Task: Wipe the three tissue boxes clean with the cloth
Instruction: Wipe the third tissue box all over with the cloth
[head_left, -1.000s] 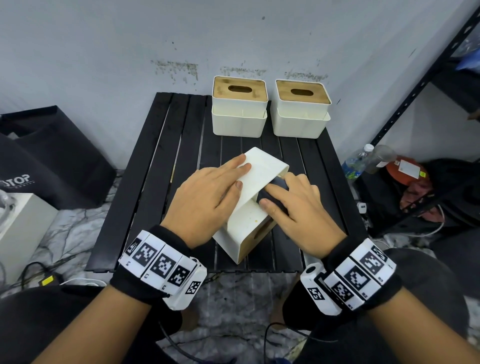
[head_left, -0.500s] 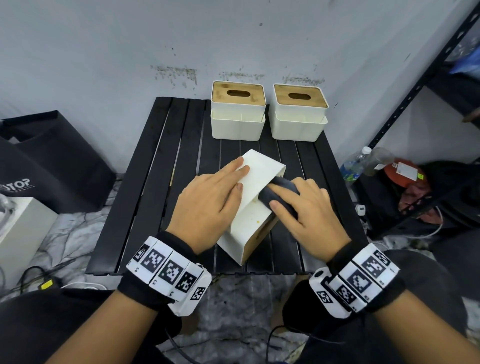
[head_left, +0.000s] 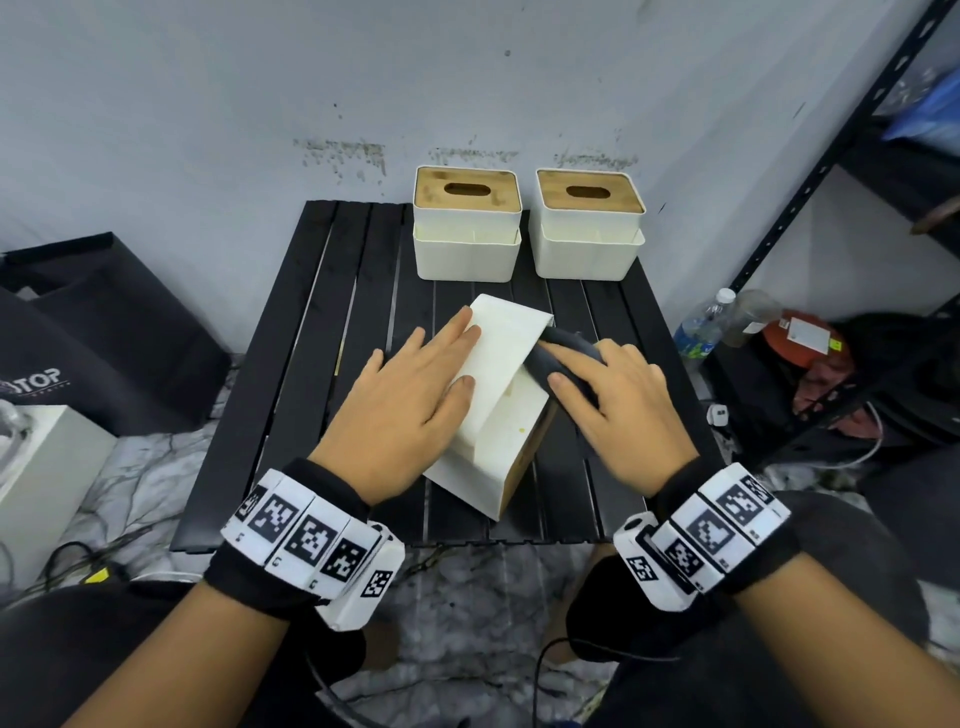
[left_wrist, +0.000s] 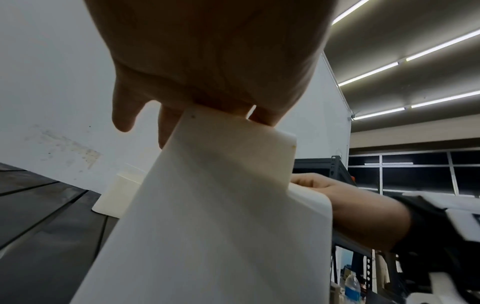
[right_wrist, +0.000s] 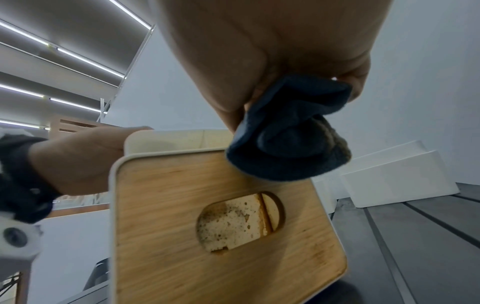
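A tissue box (head_left: 498, 410) lies tipped on its side mid-surface (head_left: 311, 332). The left hand (head_left: 410, 410), fingers straight, presses its white side; fingertips are hidden in the wrist view. The right hand (head_left: 618, 410) grasps the dark cloth (head_left: 561, 353) at the box's 2 o'clock edge. Two upright boxes (head_left: 467, 223) stand at 12 o'clock.

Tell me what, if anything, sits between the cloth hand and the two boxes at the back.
Nothing visible blocks the way. The right hand holds the cloth against the tipped tissue box; only bare table slats lie between it and the two upright boxes at the wall.
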